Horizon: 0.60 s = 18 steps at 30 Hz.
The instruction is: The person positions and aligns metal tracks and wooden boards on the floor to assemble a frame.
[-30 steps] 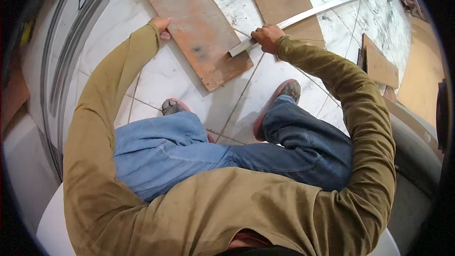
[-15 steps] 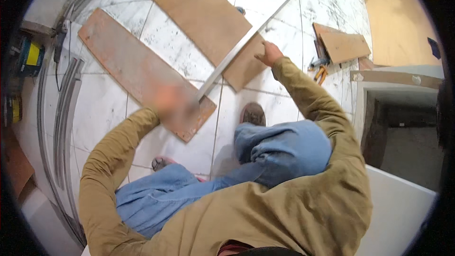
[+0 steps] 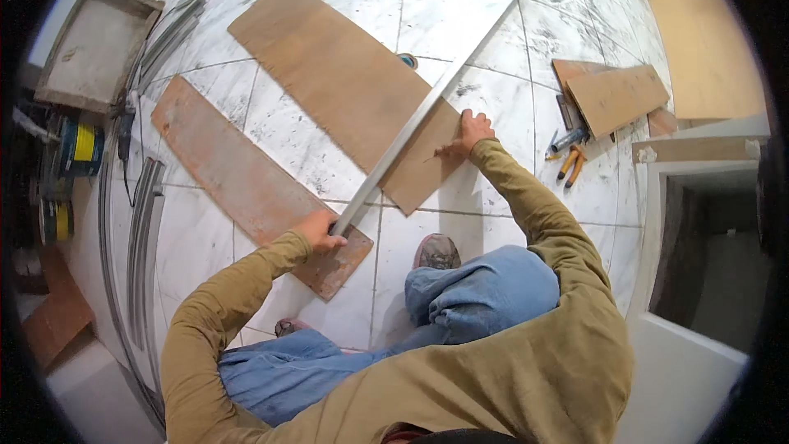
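A long silver metal bar (image 3: 429, 99) runs from far right to near left, lying across a wide brown board (image 3: 329, 66). My left hand (image 3: 316, 232) is closed at the bar's near end, thumb along its side, above a narrower, worn reddish board (image 3: 238, 168). My right hand (image 3: 470, 133) grips the wide board's right edge. Its thumb lies on top and its fingers curl at the rim, beside the bar. What the right fingertips touch is partly hidden.
Right of the boards lie orange-handled pliers (image 3: 571, 166), a blue-grey tool (image 3: 569, 140) and stacked board offcuts (image 3: 620, 99). Grey metal strips (image 3: 144, 238) and wire spools (image 3: 80, 148) are at left. A tape roll (image 3: 408, 60) sits behind the wide board. My shoe (image 3: 437, 252) stands near the boards.
The view has shifted, so the boards and bar appear lower. My left hand, blurred by motion before, is now steady at the bar's end. My right hand stays at the wide board's edge.
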### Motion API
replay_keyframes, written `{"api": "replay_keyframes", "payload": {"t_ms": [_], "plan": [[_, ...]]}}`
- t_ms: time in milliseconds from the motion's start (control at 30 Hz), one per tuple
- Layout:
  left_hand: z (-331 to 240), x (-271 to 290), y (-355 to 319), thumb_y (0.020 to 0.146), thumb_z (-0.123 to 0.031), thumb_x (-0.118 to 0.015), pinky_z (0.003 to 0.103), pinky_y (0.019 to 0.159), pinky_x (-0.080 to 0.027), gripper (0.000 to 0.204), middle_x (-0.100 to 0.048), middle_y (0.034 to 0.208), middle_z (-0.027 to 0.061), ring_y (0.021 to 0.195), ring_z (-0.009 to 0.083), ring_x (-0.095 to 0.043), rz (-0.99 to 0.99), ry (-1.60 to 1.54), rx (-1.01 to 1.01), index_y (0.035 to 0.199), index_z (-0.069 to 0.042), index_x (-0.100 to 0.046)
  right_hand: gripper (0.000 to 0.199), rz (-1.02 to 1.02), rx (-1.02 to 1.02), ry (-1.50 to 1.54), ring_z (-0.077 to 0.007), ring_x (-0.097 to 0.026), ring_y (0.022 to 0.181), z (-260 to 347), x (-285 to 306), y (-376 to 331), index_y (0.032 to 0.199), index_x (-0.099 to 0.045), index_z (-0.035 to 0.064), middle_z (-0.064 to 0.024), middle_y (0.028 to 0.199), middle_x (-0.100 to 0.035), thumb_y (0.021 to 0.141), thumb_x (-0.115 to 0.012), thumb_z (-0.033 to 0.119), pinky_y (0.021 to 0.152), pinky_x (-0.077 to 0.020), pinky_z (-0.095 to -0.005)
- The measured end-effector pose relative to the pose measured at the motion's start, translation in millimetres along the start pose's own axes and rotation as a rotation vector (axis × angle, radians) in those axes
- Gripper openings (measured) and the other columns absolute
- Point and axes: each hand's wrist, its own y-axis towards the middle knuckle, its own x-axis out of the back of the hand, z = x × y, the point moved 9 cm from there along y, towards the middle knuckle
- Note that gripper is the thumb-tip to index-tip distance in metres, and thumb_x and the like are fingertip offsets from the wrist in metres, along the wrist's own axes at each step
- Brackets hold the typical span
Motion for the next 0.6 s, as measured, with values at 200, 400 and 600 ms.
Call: {"api": "replay_keyframes", "payload": {"t_ms": [200, 400, 600], "plan": [[-1.3, 6.9, -9.1, 0.075, -0.031, -0.081, 0.041, 0.081, -0.053, 0.053, -0.071, 0.099, 0.0216, 0.089, 0.0328, -0.069, -0.143, 0.040, -0.026, 0.120, -0.006, -0.066, 0.106, -0.027, -0.061, -0.027, -0.0393, -0.051, 0.121, -41.0, 23.6, 21.0, 0.127, -0.048, 0.0042, -0.0253, 0.124, -0.051, 0.048, -0.089, 0.063, 0.098, -0.0470, -0.0492], [-17.4, 14.2, -3.3, 0.075, -0.036, -0.080, 0.043, 0.081, -0.053, 0.053, -0.071, 0.098, 0.0209, 0.091, 0.0352, -0.069, -0.066, 0.000, 0.046, 0.120, -0.010, -0.067, 0.092, -0.350, -0.156, -0.098, -0.0417, -0.058, 0.111, -110.4, 30.4, -2.1, 0.122, -0.052, 0.0013, -0.0257, 0.115, -0.058, 0.061, -0.083, 0.062, 0.092, -0.0515, -0.0457], [3.1, 3.8, -6.0, 0.074, -0.036, -0.080, 0.045, 0.079, -0.053, 0.051, -0.071, 0.095, 0.0211, 0.088, 0.0366, -0.068, -0.161, 0.025, -0.116, 0.116, -0.009, -0.068, 0.068, -0.325, 0.140, -0.104, -0.0417, -0.043, 0.127, -20.6, -23.8, -42.0, 0.128, -0.053, 0.0073, -0.0259, 0.137, -0.044, 0.080, -0.069, 0.052, 0.097, -0.0385, -0.0600]]}}
